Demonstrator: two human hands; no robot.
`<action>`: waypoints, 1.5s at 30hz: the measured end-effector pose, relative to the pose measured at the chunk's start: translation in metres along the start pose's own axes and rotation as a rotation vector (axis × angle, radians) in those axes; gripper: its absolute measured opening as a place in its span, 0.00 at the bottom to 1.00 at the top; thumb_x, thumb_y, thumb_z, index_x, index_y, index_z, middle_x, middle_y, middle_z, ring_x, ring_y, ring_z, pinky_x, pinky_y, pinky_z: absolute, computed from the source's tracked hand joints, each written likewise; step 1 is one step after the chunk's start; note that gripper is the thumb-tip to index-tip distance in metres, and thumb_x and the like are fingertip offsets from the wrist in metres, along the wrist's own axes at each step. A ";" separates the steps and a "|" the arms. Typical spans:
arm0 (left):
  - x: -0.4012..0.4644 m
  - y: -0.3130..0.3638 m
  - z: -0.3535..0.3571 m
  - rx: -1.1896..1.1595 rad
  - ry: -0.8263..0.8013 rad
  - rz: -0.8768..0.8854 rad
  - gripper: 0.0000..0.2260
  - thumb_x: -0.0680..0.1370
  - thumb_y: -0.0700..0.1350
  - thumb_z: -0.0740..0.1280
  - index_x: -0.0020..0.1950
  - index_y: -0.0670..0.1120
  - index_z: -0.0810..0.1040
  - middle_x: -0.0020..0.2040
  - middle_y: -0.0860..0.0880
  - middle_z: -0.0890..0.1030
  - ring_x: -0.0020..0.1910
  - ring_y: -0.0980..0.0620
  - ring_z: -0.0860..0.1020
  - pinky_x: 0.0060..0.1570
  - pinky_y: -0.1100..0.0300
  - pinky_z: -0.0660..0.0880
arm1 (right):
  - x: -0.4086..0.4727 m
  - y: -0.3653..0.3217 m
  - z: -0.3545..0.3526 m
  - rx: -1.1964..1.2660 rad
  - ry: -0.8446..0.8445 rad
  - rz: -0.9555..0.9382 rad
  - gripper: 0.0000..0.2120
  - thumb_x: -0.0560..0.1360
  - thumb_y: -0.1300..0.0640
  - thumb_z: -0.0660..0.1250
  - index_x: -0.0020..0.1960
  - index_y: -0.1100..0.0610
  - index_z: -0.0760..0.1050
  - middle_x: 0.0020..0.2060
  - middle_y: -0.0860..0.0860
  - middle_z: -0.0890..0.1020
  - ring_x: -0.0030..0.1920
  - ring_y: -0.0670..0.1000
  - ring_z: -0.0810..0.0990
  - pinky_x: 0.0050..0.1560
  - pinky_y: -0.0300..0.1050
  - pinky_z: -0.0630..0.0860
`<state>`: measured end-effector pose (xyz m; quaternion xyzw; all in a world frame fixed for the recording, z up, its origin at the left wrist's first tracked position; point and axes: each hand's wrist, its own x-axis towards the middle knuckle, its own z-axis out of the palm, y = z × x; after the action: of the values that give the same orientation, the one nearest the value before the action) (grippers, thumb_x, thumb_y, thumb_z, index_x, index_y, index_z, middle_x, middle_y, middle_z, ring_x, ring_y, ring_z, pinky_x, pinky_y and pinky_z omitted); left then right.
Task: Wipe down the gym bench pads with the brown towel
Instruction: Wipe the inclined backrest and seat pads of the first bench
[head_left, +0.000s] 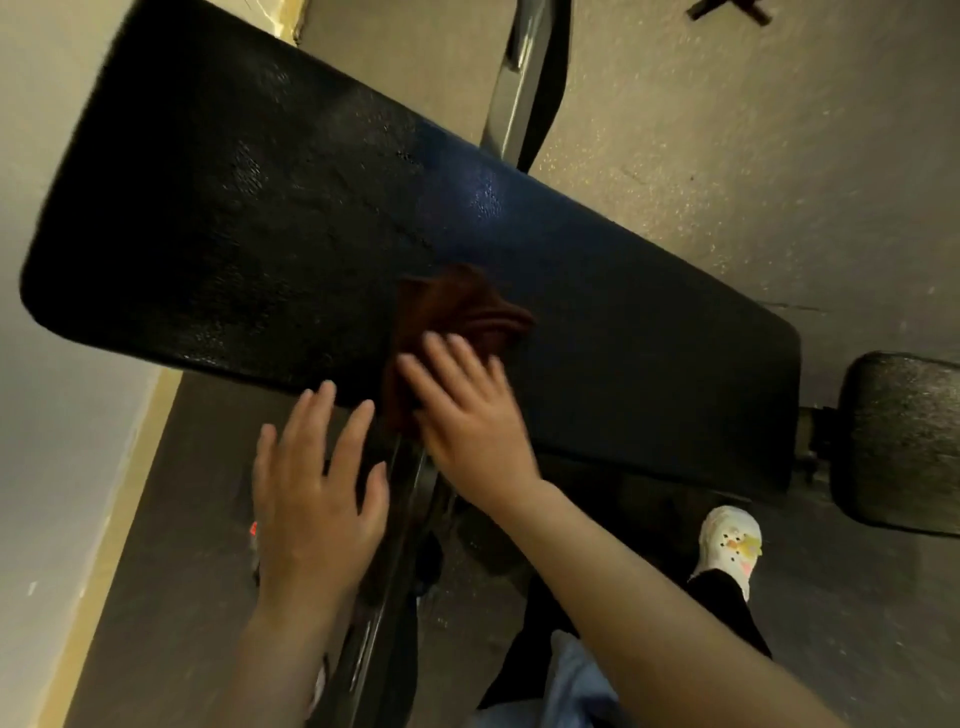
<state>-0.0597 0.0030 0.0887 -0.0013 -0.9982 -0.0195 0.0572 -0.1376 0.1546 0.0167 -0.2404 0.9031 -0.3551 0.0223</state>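
Right hand (467, 415) presses flat on a brown towel (457, 312) on the black pad (260, 208). Left hand (311, 499) hovers open at 7 o'clock. The towel looks soft and light; best bunched under the palm.

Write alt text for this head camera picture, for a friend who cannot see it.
A person's right hand presses a bunched brown towel flat against the near edge of a long black bench pad. The left hand hovers open beside it, holding nothing. A smaller second pad sits at right, above a white shoe on the floor.
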 end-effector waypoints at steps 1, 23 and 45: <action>0.004 -0.004 -0.005 0.034 -0.006 -0.036 0.27 0.76 0.44 0.70 0.75 0.43 0.68 0.76 0.37 0.63 0.77 0.39 0.60 0.73 0.35 0.57 | 0.024 -0.012 0.000 -0.013 0.008 -0.086 0.26 0.80 0.48 0.54 0.78 0.50 0.62 0.78 0.53 0.61 0.79 0.55 0.55 0.76 0.60 0.51; 0.017 -0.030 -0.015 0.209 -0.135 -0.004 0.50 0.63 0.51 0.81 0.78 0.41 0.61 0.80 0.41 0.57 0.78 0.43 0.56 0.71 0.39 0.52 | 0.064 -0.013 -0.018 0.083 0.041 0.422 0.25 0.84 0.47 0.49 0.80 0.48 0.50 0.80 0.49 0.50 0.79 0.51 0.43 0.77 0.54 0.39; -0.007 -0.023 -0.053 -0.265 0.134 -0.364 0.17 0.78 0.51 0.59 0.58 0.45 0.83 0.58 0.50 0.81 0.55 0.52 0.79 0.56 0.55 0.72 | 0.082 -0.068 -0.004 -0.059 -0.046 0.120 0.30 0.80 0.39 0.43 0.79 0.50 0.48 0.79 0.52 0.48 0.79 0.54 0.42 0.77 0.59 0.45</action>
<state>-0.0466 -0.0221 0.1397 0.1725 -0.9646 -0.1607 0.1181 -0.1823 0.0773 0.0752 -0.1942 0.9254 -0.3205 0.0572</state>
